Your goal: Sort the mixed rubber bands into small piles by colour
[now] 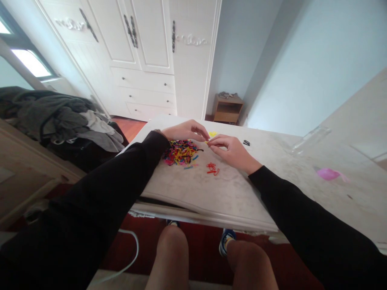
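Observation:
A heap of small elastic bands in many colours (182, 154) lies on the white tabletop, beneath and just in front of my left hand (190, 130). That hand is bent over, its fingers curled and their tips meeting those of my right hand (227, 150). Thumb and fingers of the right hand are pinched together; a speck of yellow shows at the fingertips, too small to name. Beyond the fingertips is a little group of yellow bands (213, 134). Several red bands (212, 169) lie nearer to me, and a few black bands (246, 142) sit right of my right hand.
On the right of the table (193, 193) are a pink, balloon-like item (328, 174) and a clear plastic piece (313, 139). Piled clothes (60, 117) stand at the left. Behind are a white wardrobe (145, 48) and a small wooden cabinet (228, 108).

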Demonstrator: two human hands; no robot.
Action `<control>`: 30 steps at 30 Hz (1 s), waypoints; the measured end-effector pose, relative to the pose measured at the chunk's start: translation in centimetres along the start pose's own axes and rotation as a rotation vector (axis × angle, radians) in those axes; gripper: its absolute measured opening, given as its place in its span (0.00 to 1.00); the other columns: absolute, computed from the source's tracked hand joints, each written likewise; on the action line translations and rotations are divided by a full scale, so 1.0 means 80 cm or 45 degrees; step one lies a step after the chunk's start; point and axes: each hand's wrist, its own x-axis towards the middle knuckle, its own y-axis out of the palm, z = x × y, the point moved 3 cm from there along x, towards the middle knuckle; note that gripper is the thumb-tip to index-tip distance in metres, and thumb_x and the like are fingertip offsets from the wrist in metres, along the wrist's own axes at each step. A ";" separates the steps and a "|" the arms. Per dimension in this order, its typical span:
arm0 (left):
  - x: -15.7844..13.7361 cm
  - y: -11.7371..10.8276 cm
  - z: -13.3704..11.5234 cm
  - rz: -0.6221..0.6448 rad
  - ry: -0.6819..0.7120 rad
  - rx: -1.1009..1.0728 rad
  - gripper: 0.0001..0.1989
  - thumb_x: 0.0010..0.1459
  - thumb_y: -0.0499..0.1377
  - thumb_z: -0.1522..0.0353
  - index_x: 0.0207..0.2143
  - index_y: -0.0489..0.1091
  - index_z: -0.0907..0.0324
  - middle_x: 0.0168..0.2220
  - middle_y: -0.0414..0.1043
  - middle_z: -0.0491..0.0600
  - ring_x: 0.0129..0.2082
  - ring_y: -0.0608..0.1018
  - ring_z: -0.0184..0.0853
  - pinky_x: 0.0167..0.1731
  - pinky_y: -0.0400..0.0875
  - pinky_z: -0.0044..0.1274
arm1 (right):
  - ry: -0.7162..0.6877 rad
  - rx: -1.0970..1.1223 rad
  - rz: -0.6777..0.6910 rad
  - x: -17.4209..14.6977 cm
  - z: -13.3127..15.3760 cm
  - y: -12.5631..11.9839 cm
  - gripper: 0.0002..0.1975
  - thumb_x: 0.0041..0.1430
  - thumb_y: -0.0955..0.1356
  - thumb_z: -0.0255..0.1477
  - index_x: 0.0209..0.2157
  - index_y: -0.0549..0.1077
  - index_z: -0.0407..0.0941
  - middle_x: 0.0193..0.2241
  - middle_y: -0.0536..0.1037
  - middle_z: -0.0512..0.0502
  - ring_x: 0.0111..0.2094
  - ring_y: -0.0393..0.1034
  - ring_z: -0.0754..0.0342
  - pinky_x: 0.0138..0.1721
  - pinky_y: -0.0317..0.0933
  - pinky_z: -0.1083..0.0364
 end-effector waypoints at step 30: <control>0.017 0.000 0.046 -0.634 -0.184 0.180 0.06 0.53 0.69 0.70 0.34 0.84 0.65 0.34 0.85 0.56 0.35 0.85 0.37 0.39 0.80 0.25 | 0.207 -0.117 -0.326 0.001 -0.020 -0.016 0.08 0.54 0.68 0.25 0.36 0.78 0.45 0.42 0.77 0.43 0.46 0.72 0.47 0.44 0.68 0.49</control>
